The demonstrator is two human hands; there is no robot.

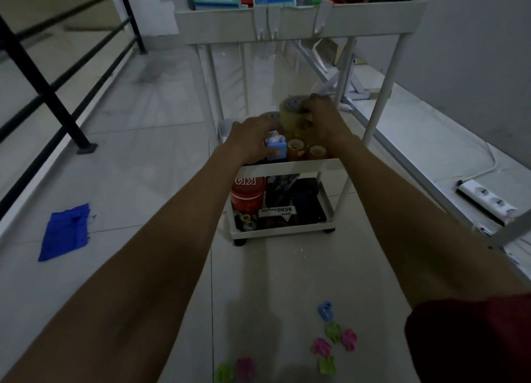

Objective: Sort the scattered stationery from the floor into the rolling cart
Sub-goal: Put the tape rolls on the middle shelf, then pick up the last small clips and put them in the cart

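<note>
Fingers (309, 115) of the right hand (324, 121) curl over the top and near side of a big tape roll (290, 111), gripping it on edge above the back of the cart's middle shelf (287, 167); in this dim light I cannot tell whether the roll already rests on the shelf or hangs just over it. The left hand (253, 137) is wrapped round a blue box (277, 148) at the shelf's front left, thumb on its near face, and it looks to be holding it. Two small rolls (296, 148) lie just beside the box.

The big roll should be stiff and fairly heavy for its size, with a smooth outer band that can slip. A hold across its width, or a finger hooked through the core, is surer than a pinch on the rim (set on edge it may roll, so lying flat is safer). The box looks light and rigid, so its flat sides are the place to hold it.

Clips (333, 332) lie scattered on the floor (143, 152) near the person. They are likely light and springy, and easiest pinched by the body
</note>
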